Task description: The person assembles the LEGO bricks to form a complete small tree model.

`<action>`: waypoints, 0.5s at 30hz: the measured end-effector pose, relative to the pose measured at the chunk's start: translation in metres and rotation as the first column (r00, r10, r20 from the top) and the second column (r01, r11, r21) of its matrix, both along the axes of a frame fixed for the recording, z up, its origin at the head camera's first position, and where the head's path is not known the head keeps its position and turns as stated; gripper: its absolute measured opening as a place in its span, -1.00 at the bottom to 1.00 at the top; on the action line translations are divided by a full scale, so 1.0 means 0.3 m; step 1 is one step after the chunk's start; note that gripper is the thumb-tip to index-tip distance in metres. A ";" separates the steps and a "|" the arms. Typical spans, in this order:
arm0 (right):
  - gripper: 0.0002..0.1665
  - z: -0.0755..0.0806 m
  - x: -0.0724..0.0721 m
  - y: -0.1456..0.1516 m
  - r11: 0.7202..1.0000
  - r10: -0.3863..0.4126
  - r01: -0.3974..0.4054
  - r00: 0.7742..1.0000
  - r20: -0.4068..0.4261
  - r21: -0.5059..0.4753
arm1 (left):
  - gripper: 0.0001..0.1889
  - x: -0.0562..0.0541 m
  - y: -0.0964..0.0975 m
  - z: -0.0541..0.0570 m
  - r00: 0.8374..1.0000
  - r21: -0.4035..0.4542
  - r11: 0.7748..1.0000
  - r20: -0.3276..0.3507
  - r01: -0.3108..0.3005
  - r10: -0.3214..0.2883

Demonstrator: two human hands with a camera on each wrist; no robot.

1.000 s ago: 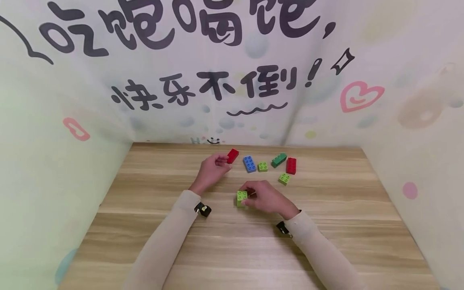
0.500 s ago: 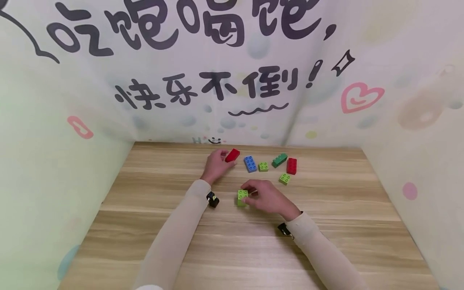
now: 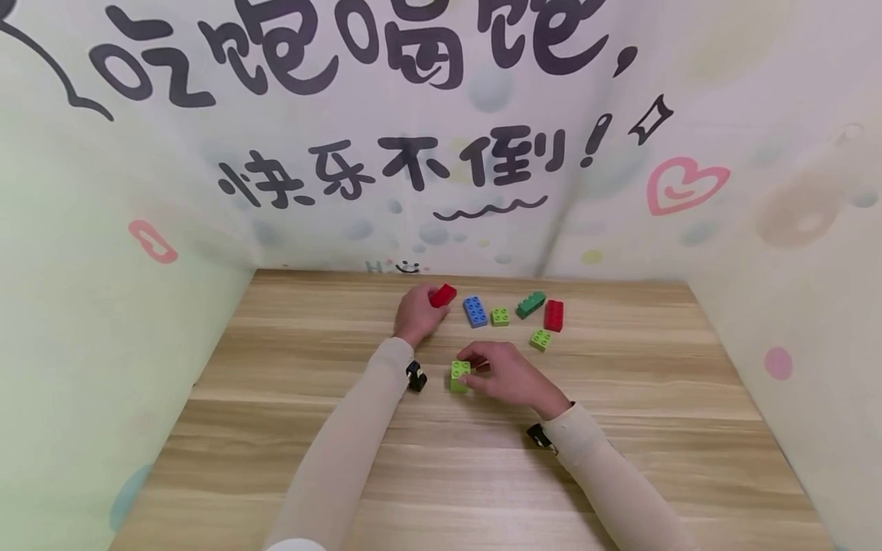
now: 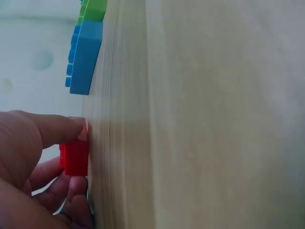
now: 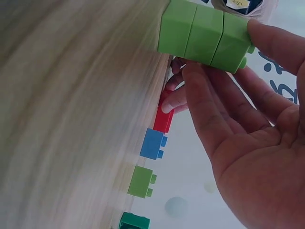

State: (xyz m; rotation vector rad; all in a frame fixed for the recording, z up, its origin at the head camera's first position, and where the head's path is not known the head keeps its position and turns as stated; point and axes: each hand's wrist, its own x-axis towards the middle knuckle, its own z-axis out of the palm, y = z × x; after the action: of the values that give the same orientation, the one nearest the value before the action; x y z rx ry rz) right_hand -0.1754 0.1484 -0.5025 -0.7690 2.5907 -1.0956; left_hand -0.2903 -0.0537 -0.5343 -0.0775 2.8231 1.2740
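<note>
At the far side of the table, my left hand (image 3: pixel 416 315) grips a red building brick (image 3: pixel 445 295). In the left wrist view the thumb lies on one side of this brick (image 4: pixel 76 158) and the fingers curl behind it, close to the tabletop. My right hand (image 3: pixel 511 376) holds a light green stack (image 3: pixel 459 376) upright in the middle of the table. The right wrist view shows three bricks joined in that stack (image 5: pixel 204 36), with the thumb at the studded top brick and fingers on the far side.
Right of my left hand lie a blue brick (image 3: pixel 475 312), a light green brick (image 3: pixel 500 316), a dark green brick (image 3: pixel 531 304) on its side and a second red brick (image 3: pixel 554 315). Another light green brick (image 3: pixel 541 340) lies nearer. A printed wall (image 3: pixel 386 229) closes off the back.
My left hand has moved right and forward onto the red brick and taken hold of it; the brick has turned slightly. My right hand stays at the green stack.
</note>
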 end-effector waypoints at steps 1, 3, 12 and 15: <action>-0.65 -0.002 0.000 0.000 1.000 0.003 -0.003 1.000 -0.004 -0.001 | -0.51 0.002 -0.005 -0.003 1.000 -0.001 1.000 -0.008 0.012 -0.012; -0.66 -0.006 -0.002 0.000 1.000 0.004 -0.004 1.000 -0.012 -0.003 | -0.56 0.004 -0.017 -0.008 0.999 0.003 0.999 -0.028 0.043 -0.043; -0.69 -0.009 -0.011 0.001 1.000 0.017 -0.017 1.000 -0.007 -0.005 | -0.53 0.037 -0.067 0.000 0.990 0.079 0.987 -0.017 0.141 -0.140; -0.69 -0.006 -0.013 -0.001 1.000 0.019 -0.019 1.000 -0.003 -0.002 | -0.52 0.064 -0.075 0.018 0.989 0.096 0.984 -0.002 0.148 -0.148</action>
State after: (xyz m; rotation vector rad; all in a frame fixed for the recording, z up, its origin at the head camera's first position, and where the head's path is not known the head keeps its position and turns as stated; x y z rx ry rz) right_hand -0.1794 0.1483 -0.5044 -0.7940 2.5796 -1.0928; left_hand -0.2711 -0.0763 -0.5288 0.1303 2.6998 1.3700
